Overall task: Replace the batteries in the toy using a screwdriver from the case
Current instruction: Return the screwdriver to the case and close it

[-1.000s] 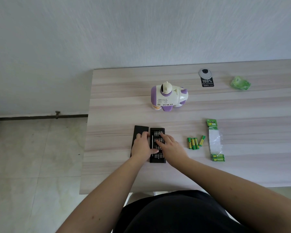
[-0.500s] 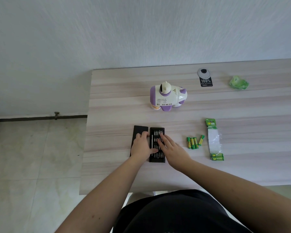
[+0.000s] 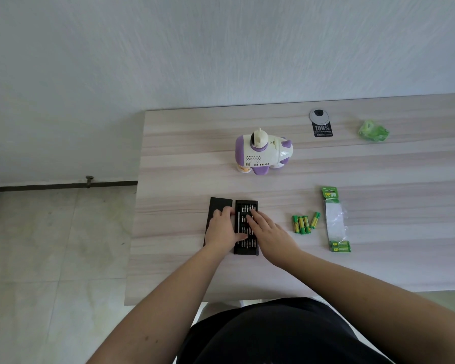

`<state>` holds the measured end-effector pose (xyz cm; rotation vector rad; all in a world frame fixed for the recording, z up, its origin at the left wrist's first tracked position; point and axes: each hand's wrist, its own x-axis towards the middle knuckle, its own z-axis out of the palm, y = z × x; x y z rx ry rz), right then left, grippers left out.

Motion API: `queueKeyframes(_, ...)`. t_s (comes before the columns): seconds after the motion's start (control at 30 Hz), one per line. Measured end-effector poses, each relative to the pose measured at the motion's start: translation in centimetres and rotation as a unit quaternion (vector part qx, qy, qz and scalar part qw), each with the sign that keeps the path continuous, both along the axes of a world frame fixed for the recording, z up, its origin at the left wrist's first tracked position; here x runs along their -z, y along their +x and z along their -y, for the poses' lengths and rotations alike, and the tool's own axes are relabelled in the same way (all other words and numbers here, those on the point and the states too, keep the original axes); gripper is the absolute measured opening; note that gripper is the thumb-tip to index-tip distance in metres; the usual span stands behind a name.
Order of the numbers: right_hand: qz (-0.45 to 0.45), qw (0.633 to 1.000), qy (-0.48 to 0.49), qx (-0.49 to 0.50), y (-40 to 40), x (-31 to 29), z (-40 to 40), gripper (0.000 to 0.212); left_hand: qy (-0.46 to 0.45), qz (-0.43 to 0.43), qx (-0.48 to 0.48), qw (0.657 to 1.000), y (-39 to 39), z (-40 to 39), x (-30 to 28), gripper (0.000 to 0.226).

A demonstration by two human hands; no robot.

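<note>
Both my hands are flat and open on the screwdriver case (image 3: 246,227), left hand (image 3: 222,228) steadying, right hand (image 3: 267,228) fingers spread over the bits, gripping nothing yet. Bits look tiny and slippery, so pinch by the shank. Toy (image 3: 262,153) sits further back on the desk (image 3: 184,158).

Toy (image 3: 263,153) white w/ purple trim. Batteries (image 3: 304,224) green/yellow. Bit case (image 3: 246,227) black. Table (image 3: 184,153) pale streaked woodgrain. Crumpled wrapper (image 3: 374,131) green.
</note>
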<state>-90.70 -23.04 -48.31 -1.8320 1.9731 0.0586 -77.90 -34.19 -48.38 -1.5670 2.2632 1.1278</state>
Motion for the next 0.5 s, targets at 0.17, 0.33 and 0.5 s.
queueKeyframes(0.17,0.026,0.998,-0.008,0.060,-0.4,-0.4,0.1,0.067,-0.007,-0.012,0.005,1.000,0.3,0.0,0.1,0.074)
queueKeyframes(0.33,0.000,0.996,-0.021,0.086,-0.2,-0.3,-0.1,0.061,-0.003,-0.086,-0.023,0.996,1.6,-0.2,0.1,0.065)
queueKeyframes(0.5,0.060,0.981,-0.047,0.178,-0.7,-1.2,1.2,0.055,-0.054,-0.147,-0.073,0.985,3.7,-0.2,-0.2,0.039)
